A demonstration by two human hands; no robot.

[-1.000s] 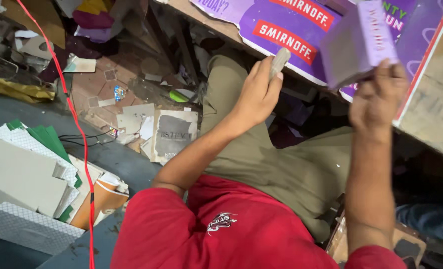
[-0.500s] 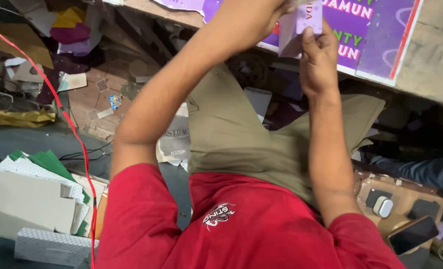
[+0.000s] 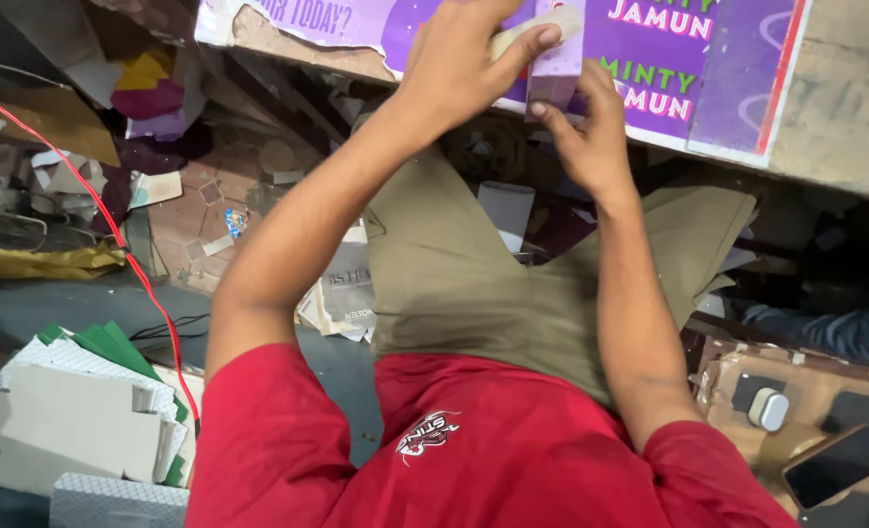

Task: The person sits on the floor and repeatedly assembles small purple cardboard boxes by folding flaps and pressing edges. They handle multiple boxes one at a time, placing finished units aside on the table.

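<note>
At top centre of the frame, our right hand (image 3: 591,137) steadies a small lilac cardboard box (image 3: 557,59) while our left hand (image 3: 464,68) grips what seems a pale flat tool (image 3: 532,34) against it, pressing next.

Small purple box (image 3: 555,64) upright, gripped by both hands.

Small purple box (image 3: 557,61): smooth printed card. Purple poster (image 3: 689,68) behind it: glossy paper, edges torn. Flat blanks (image 3: 73,430) far below-left of box: matt cardboard.
</note>
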